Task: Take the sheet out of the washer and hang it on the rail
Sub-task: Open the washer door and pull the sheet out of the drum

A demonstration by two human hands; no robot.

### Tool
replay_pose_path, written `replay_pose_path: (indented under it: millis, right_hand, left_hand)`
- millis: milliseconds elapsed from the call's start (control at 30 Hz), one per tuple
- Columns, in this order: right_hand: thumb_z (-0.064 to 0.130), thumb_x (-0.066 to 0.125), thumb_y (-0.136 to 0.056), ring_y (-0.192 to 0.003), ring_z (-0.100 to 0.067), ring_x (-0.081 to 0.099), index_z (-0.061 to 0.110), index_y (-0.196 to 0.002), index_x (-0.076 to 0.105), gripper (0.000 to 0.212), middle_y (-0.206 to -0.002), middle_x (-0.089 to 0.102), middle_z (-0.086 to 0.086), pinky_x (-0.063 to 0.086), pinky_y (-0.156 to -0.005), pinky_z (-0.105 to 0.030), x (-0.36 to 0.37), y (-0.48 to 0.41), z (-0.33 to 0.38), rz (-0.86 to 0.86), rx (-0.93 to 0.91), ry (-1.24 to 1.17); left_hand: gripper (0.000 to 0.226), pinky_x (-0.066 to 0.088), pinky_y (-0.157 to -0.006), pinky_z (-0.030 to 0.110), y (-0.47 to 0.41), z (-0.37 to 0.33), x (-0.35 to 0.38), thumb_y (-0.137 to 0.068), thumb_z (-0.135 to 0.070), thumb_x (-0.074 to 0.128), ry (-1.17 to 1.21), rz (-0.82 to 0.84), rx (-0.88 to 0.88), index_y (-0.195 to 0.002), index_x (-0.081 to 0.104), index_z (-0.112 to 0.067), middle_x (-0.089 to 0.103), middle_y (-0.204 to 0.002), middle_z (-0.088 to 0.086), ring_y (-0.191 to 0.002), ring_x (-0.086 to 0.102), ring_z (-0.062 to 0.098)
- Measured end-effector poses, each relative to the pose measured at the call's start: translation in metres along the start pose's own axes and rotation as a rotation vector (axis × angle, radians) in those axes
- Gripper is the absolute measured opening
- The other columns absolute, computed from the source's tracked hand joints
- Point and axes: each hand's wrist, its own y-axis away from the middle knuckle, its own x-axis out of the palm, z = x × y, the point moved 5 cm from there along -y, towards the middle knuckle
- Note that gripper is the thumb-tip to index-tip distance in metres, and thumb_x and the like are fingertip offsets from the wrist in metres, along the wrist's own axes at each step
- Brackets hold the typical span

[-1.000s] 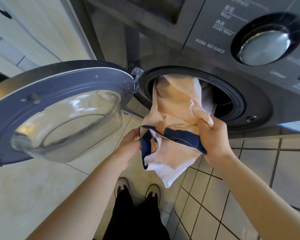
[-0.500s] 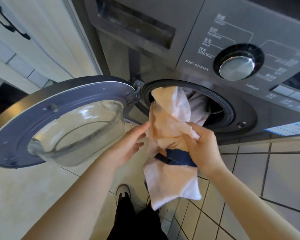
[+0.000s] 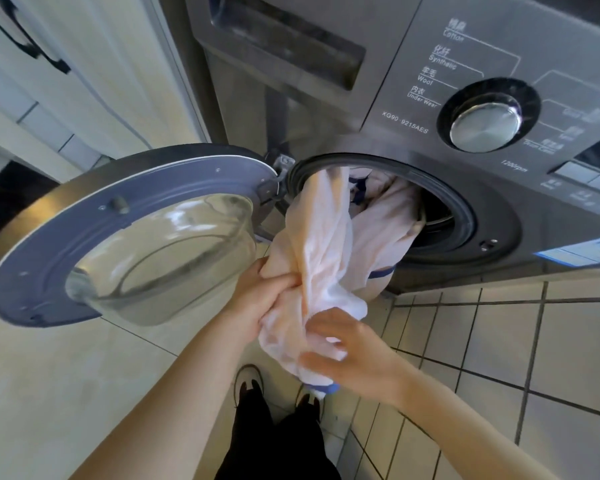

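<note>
A pale peach sheet (image 3: 321, 244) with dark blue trim hangs half out of the round drum opening of the grey front-loading washer (image 3: 499, 233). My left hand (image 3: 257, 303) is closed on a bunch of the sheet just below the opening. My right hand (image 3: 350, 351) is lower, with fingers spread against the hanging end of the sheet; it is blurred, and its grip is unclear. Part of the sheet stays inside the drum. No rail is in view.
The washer door (image 3: 129, 233), with its glass bowl, stands swung open to the left at hand height. The control dial (image 3: 484, 121) is above the drum. Tiled floor (image 3: 534, 341) lies below, and my shoes (image 3: 248, 377) and dark trousers are straight beneath the sheet.
More sheet has come out of the drum. My left hand went from open beside the sheet to closed on it. My right hand dropped lower and loosened on the hanging end.
</note>
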Motion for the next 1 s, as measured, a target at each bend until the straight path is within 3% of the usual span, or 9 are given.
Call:
replay_pose_path:
  millis: [67,167,267,433,533,667,833,900,1000]
  right_hand:
    - [0.046,0.068,-0.083,-0.098,0.002,0.061,0.039,-0.099,0.067,0.017,-0.104,0.064,0.021,0.049,-0.083,-0.015,-0.019,-0.001,-0.007,-0.137,0.118,-0.127]
    - [0.051,0.063,-0.085,-0.106,-0.003,0.06,0.029,-0.126,0.056,0.047,-0.118,0.062,0.012,0.047,-0.079,-0.012,-0.047,-0.014,-0.011,-0.4,0.226,-0.23]
    - [0.056,0.07,-0.076,-0.113,-0.018,0.058,0.02,-0.138,0.044,0.076,-0.129,0.059,-0.004,0.05,-0.097,-0.041,-0.044,-0.038,-0.007,-0.363,0.313,-0.524]
    - [0.042,0.083,-0.069,-0.097,-0.029,0.068,0.012,-0.12,0.05,0.068,-0.109,0.069,-0.013,0.055,-0.089,-0.045,-0.038,-0.065,-0.007,-0.374,0.503,-0.924]
    - [0.027,0.087,-0.066,-0.093,-0.031,0.067,0.012,-0.114,0.05,0.062,-0.107,0.066,-0.016,0.057,-0.078,-0.041,-0.034,-0.068,-0.014,-0.357,0.603,-0.891]
    - [0.021,0.084,-0.07,-0.088,-0.029,0.064,0.016,-0.098,0.048,0.046,-0.101,0.061,-0.013,0.056,-0.066,-0.036,-0.031,-0.066,-0.017,-0.435,0.597,-0.818]
    - [0.017,0.082,-0.071,-0.094,-0.031,0.064,0.018,-0.123,0.049,0.061,-0.109,0.062,-0.01,0.055,-0.083,-0.047,-0.04,-0.059,-0.011,-0.609,0.466,-0.827]
    - [0.013,0.08,-0.073,-0.094,-0.029,0.064,0.019,-0.126,0.048,0.062,-0.109,0.064,-0.007,0.056,-0.075,-0.042,-0.045,-0.054,-0.004,-0.619,0.39,-0.785]
    - [0.012,0.078,-0.074,-0.093,-0.02,0.063,0.024,-0.128,0.045,0.064,-0.108,0.061,-0.001,0.05,-0.063,-0.028,-0.05,-0.042,0.003,-0.609,0.32,-0.656]
  left_hand:
    - [0.039,0.055,-0.063,0.028,0.003,-0.006,-0.005,-0.065,-0.016,0.082,-0.143,-0.066,0.083,-0.098,0.063,-0.022,0.073,-0.089,0.001,-0.077,0.071,0.017]
    - [0.034,0.051,-0.056,0.016,0.013,-0.02,-0.004,-0.063,-0.019,0.081,-0.286,-0.013,0.218,-0.088,0.061,-0.03,0.071,-0.076,-0.011,-0.07,0.067,0.003]
    - [0.037,0.053,-0.06,0.018,0.029,-0.033,0.005,-0.065,-0.015,0.08,-0.387,0.065,0.363,-0.094,0.062,-0.029,0.071,-0.08,-0.009,-0.074,0.067,0.004]
    - [0.034,0.049,-0.06,0.027,0.067,-0.039,0.023,-0.068,-0.056,0.057,-0.936,0.148,0.755,-0.091,0.056,-0.031,0.063,-0.083,-0.014,-0.072,0.058,0.004]
    - [0.026,0.046,-0.058,0.024,0.08,-0.031,0.023,-0.075,-0.046,0.06,-1.049,0.199,0.889,-0.096,0.053,-0.034,0.061,-0.092,-0.018,-0.072,0.057,0.004]
    - [0.034,0.036,-0.051,0.013,0.081,-0.017,0.007,-0.078,-0.065,0.049,-0.931,0.096,0.824,-0.098,0.041,-0.038,0.059,-0.072,-0.019,-0.059,0.054,-0.002]
    - [0.059,0.037,-0.057,0.023,0.059,-0.002,-0.033,-0.072,-0.085,0.012,-0.625,-0.214,0.432,-0.086,0.037,-0.033,0.06,-0.066,-0.013,-0.07,0.061,0.004]
    - [0.057,0.035,-0.067,0.033,0.042,0.004,-0.039,-0.078,-0.077,0.013,-0.707,-0.187,0.301,-0.091,0.042,-0.029,0.059,-0.07,-0.011,-0.083,0.063,0.024]
    - [0.062,0.037,-0.076,0.033,0.019,0.016,-0.038,-0.089,-0.071,0.015,-0.915,-0.051,0.13,-0.111,0.052,-0.027,0.066,-0.099,-0.001,-0.089,0.058,0.024]
